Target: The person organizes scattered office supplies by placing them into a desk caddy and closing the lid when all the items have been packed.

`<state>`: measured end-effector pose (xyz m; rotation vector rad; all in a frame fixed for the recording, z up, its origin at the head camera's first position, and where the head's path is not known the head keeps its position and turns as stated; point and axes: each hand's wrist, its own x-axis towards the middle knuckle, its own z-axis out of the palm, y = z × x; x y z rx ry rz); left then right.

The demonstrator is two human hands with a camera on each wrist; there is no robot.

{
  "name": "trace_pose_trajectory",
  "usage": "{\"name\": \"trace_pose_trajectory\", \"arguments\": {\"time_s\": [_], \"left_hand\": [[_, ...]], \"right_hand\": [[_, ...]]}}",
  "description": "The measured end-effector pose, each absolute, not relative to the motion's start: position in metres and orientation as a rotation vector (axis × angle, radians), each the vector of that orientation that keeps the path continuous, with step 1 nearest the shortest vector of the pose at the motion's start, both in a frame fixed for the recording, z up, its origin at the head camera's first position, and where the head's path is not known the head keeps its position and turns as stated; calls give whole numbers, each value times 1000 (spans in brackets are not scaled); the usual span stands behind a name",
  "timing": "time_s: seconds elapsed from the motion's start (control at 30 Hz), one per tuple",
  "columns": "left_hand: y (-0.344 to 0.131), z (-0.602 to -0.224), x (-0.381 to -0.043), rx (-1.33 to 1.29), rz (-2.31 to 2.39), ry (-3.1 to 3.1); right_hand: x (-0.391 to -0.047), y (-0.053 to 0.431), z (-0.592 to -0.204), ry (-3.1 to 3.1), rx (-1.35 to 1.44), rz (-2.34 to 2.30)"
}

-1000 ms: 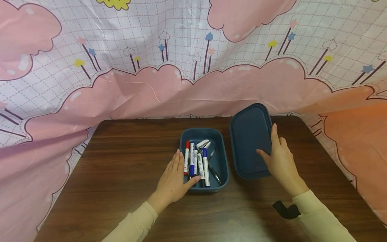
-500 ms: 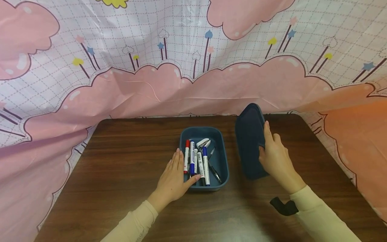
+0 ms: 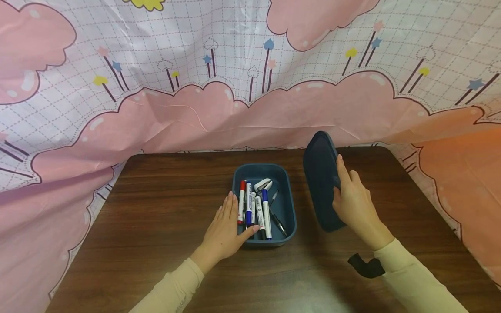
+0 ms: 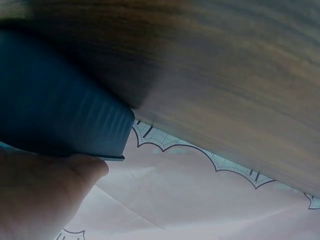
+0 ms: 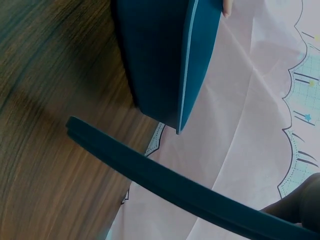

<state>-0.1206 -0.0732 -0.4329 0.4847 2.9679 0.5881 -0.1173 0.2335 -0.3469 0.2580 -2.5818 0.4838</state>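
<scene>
A dark blue plastic box (image 3: 288, 204) stands uncovered on the table. Inside it lie several whiteboard markers, among them a red-capped marker (image 3: 242, 204), plus a small white stapler (image 3: 262, 184) and a dark pen (image 3: 278, 226). My left hand (image 3: 221, 237) rests with straight fingers along the box's left rim, its thumb over the near corner. The left wrist view shows the thumb (image 4: 80, 172) right at the rim. To the right of the box, my right hand (image 3: 357, 206) grips the dark blue lid (image 3: 321, 187) by its right edge, tilted steeply on its side; the right wrist view shows the lid (image 5: 165, 187) edge-on.
The wood-grain table (image 3: 164, 204) extends around the box. Behind it hangs a pink and white patterned curtain (image 3: 195, 113), which also covers both sides. A black strap (image 3: 367, 266) sticks out by the right sleeve.
My right hand has turned the lid from facing the camera to nearly on edge, shifting slightly left. The left hand and box have stayed in place.
</scene>
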Motion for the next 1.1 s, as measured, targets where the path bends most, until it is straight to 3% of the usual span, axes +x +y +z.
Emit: {"name": "trace_pose_trajectory", "arguments": {"time_s": [0.77, 1.1], "left_hand": [[-50, -399, -139, 584, 599, 3035], [-44, -391, -139, 346, 705, 3105]], "right_hand": [[-116, 227, -348, -2581, 297, 492], [-115, 228, -346, -2544, 292, 500]]}}
